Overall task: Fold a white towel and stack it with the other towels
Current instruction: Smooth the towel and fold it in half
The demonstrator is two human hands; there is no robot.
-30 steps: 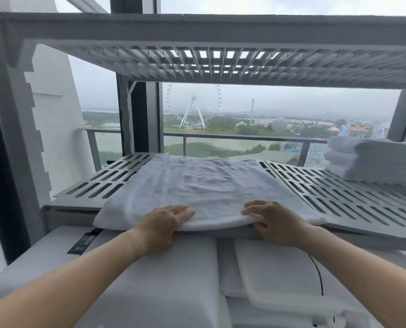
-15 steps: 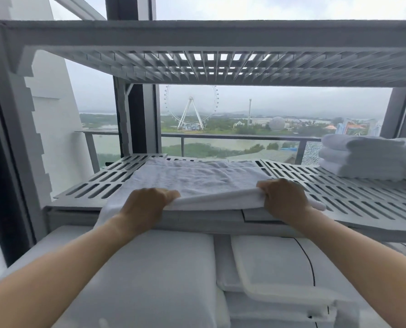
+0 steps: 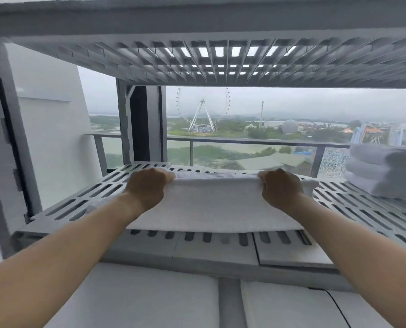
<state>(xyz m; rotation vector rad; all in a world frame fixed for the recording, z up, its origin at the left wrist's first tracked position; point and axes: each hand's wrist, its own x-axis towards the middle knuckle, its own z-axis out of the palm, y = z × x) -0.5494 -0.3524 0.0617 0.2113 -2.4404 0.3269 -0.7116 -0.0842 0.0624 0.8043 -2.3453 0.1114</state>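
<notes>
Left of the stack point(image 3: 384, 171) on the shelf point(image 3: 362, 209), left hand point(image 3: 147, 188) and right hand point(image 3: 281, 188) each pinch the towel point(image 3: 211, 209) by its edge, best laid over level, corners matched.

The white towel point(image 3: 216, 207) lies on the slatted shelf point(image 3: 362, 209), a broad, soft band stretched between the left hand point(image 3: 147, 185) and the right hand point(image 3: 281, 188). Its far edge is bunched in both grips and raised into a low roll. The stack of folded towels point(image 3: 384, 171) sits well off to the right of the right hand, three white layers deep.
</notes>
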